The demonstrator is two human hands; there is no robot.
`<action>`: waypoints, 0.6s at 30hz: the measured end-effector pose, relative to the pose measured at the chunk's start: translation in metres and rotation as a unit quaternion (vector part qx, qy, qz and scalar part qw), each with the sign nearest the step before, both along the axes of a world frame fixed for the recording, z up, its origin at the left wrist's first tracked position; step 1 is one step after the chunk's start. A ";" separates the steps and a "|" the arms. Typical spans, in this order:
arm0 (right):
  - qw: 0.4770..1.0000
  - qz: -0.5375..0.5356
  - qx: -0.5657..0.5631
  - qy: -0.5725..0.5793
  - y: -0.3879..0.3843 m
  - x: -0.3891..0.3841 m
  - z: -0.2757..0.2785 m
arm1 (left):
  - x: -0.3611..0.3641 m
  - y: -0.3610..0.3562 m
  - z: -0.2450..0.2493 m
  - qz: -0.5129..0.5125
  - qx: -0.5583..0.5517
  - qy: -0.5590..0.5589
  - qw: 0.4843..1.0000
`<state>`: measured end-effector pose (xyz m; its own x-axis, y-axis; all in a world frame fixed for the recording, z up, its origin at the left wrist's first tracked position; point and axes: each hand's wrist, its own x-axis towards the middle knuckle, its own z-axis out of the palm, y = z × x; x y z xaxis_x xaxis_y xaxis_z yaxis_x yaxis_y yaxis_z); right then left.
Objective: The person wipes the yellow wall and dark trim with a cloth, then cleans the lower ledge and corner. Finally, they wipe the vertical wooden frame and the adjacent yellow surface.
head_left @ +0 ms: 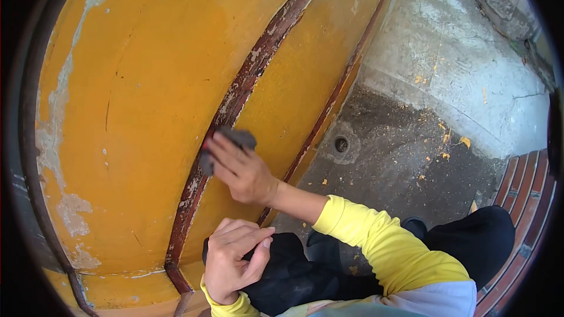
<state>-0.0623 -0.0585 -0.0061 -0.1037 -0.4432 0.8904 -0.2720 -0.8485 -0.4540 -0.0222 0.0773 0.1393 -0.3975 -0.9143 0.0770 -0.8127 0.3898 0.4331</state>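
My right hand (244, 171) is pressed against the yellow wall's dark red-brown raised trim (258, 61). Under its fingers is a dark grey, soft-looking pad (239, 137); whether it is cloth or sandpaper cannot be made out. A small spot of red shows beside the fingertips. Paint on the trim is chipped, with pale patches along it. My left hand (232, 258) rests over my dark-trousered knee, near the wall's lower trim. Its fingers are curled with the thumb close to the index finger, and nothing shows in them.
The yellow wall (158, 82) has cracks and peeled grey patches at left. A round drain hole (341, 144) sits in the dark concrete floor (388, 182), where yellow flakes are scattered. Curved brick edging (517, 223) lies at right, and a grey trunk-like form (506, 0) stands at upper right.
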 end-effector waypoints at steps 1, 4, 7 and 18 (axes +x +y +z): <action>0.999 0.023 -0.025 0.019 0.002 0.000 -0.009 | -0.003 -0.001 0.001 -0.003 0.002 0.003 1.000; 0.996 -0.058 -0.014 -0.064 -0.028 -0.019 -0.022 | -0.002 0.002 0.005 0.002 -0.001 0.007 1.000; 0.955 -0.030 0.110 -0.272 -0.067 -0.058 0.006 | 0.004 0.007 0.006 0.011 -0.005 0.005 1.000; 0.984 -0.120 -0.082 -0.100 -0.138 -0.084 0.070 | 0.014 0.009 0.007 -0.008 0.004 0.008 1.000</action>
<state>-0.1460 -0.1970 0.0638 -0.3683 -0.2371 0.8989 -0.3929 -0.8366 -0.3817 -0.0087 0.0867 0.1464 -0.4107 -0.9086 0.0758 -0.7993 0.3988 0.4496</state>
